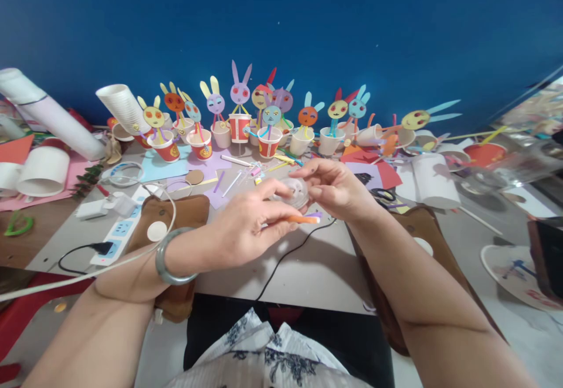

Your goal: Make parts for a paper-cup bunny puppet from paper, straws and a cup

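Observation:
My left hand (246, 227), with a grey-green bangle on its wrist, has its fingers closed round small orange and purple paper strips (303, 219). Just beyond those strips, a round clear plastic piece (295, 193) lies between my two hands. My right hand (336, 191) holds the right side of this clear piece, thumb and fingers bent towards it. Whether my left fingertips also touch the clear piece is hard to tell. Both hands are above the grey table (308, 271), in front of a row of paper cups with paper rabbit heads, such as the purple rabbit (240, 93).
A power strip (121, 232) with plugs and a white cable is at the left. Stacked cups (121, 106) lean behind it. Black scissors (382, 194) lie right of my right hand. A plate (512, 268) is at the far right; paper scraps and markers lie beyond my hands.

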`<state>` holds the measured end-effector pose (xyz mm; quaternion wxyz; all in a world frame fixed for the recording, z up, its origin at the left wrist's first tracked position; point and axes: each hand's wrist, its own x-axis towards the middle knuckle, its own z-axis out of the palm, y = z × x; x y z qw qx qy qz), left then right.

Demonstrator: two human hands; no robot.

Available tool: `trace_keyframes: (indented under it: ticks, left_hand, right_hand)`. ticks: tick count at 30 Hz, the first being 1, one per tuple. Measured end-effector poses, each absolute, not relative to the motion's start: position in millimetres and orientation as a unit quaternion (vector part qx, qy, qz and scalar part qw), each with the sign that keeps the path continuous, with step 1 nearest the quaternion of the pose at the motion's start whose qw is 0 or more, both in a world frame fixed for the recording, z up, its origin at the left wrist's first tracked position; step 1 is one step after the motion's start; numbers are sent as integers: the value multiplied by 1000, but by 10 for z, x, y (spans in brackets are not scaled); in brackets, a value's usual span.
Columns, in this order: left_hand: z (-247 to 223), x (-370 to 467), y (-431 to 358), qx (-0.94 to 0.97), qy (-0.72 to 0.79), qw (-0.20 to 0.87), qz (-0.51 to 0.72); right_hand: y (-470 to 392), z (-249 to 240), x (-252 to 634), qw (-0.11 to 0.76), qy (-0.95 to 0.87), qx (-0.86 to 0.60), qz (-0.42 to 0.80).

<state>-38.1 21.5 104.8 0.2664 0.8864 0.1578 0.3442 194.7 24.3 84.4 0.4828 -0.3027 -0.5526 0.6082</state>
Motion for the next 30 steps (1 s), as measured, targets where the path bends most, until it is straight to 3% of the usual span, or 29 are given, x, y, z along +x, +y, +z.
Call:
trace_keyframes:
  ticks: [7,10,15,21,30]
  left_hand:
    - [1268,-369,368,755,143,548,330]
    - [1301,-349,386,709,141,615,313]
    - [1299,-362,398,698,167,631,294]
    - [1241,-353,426,684,168,636,314]
    - [1202,-342,449,689,138,644,303]
  right_hand:
    - [155,1017,1959,475,-604,-326,551]
    - [100,1109,1934,469,-621,-365,511]
    - [61,1118,1919,491,-644,-422,408]
    - [64,1092,1942,552,-713,-397,170]
    - [-16,1198,1940,467,-802,-373,-18]
